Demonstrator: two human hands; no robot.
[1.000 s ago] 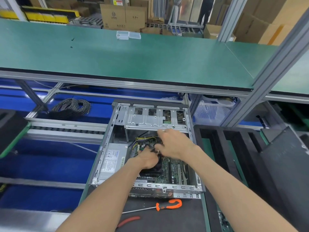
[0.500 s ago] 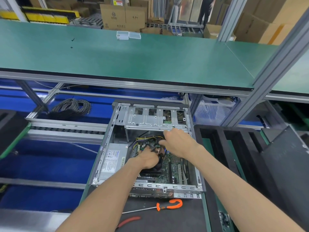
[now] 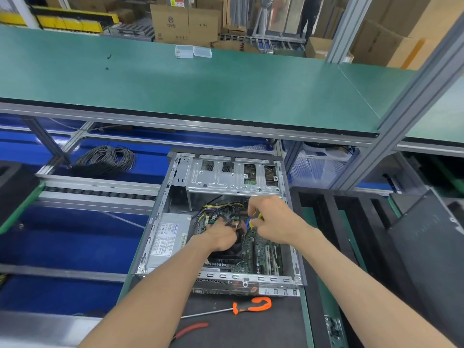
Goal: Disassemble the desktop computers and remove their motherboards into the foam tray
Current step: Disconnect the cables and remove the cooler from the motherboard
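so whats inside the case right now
Inside the case: motherboard, power supply, cables, drive cage. Both hands, left and right, cover the connectors they work on.

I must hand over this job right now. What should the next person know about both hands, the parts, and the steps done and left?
Left hand: grips black cables inside the open computer case.
Right hand: pinches a yellow and blue cable over the motherboard.
Done: side cover is off.
Left: free the cables, lift the motherboard out, put it in the black foam tray on the right.
Screwdriver and red-handled pliers lie in front of the case.
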